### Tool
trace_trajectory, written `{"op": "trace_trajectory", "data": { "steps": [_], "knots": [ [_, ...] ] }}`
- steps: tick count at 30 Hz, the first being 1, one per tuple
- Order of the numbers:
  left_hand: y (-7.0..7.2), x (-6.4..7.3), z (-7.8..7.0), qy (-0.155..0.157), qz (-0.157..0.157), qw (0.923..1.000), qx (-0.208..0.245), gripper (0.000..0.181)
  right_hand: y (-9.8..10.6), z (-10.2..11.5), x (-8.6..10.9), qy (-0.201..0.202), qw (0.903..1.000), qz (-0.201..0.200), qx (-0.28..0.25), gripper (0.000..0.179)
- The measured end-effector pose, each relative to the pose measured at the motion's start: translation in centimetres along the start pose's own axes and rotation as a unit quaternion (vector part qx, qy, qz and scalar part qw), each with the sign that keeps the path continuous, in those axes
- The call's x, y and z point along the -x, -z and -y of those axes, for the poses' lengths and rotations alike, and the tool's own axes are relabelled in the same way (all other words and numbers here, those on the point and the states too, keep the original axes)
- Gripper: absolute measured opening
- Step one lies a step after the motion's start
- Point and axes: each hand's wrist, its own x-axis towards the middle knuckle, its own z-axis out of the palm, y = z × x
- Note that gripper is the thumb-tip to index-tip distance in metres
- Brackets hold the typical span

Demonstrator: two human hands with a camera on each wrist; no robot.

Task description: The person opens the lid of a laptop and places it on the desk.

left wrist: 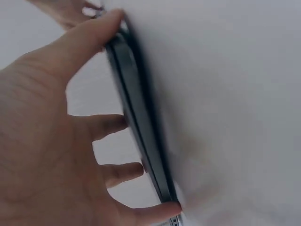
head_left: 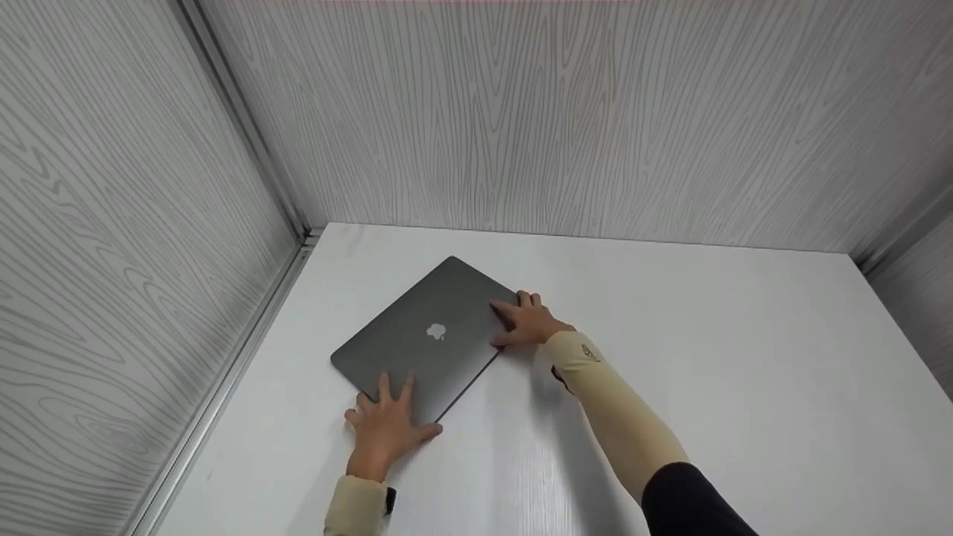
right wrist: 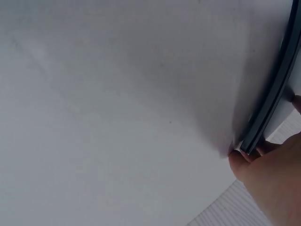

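A closed dark grey laptop [head_left: 417, 327] lies at a slant on the white table, its pale apple logo facing up. My left hand [head_left: 385, 432] is spread over its near short edge. Two fingertips rest on the lid, the thumb is by the near corner, and the other fingers touch the edge, as the left wrist view shows along the laptop's side [left wrist: 136, 113]. At the right corner my right hand [head_left: 530, 321] grips the laptop, thumb and forefinger on the lid and other fingers bent over the edge. The right wrist view has fingers around that corner [right wrist: 256, 132].
The white table [head_left: 670, 357] extends to the right of the laptop. Wood-grained panels stand behind it [head_left: 521, 112] and at the left [head_left: 112, 223]. A metal rail [head_left: 223, 387] runs along the table's left side.
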Motion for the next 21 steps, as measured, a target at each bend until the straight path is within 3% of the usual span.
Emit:
{"op": "trace_trajectory", "data": {
  "steps": [5,13,21],
  "knots": [
    [-0.7,-0.3,-0.3,-0.015,-0.010,0.9994,0.030,0.095,0.1,-0.3,0.0,0.011,0.9998,-0.015,0.010,0.084],
    [-2.3,-0.8,-1.4,-0.004,-0.042,0.9968,0.068,0.090,0.1,-0.6,0.1,0.021,0.9983,-0.041,0.034,0.080],
    [-1.8,-0.6,-0.7,-0.007,-0.075,0.9955,0.057,0.084,0.0,0.5,-0.6,0.027,0.9973,-0.052,0.043,0.080]
  ]
}}
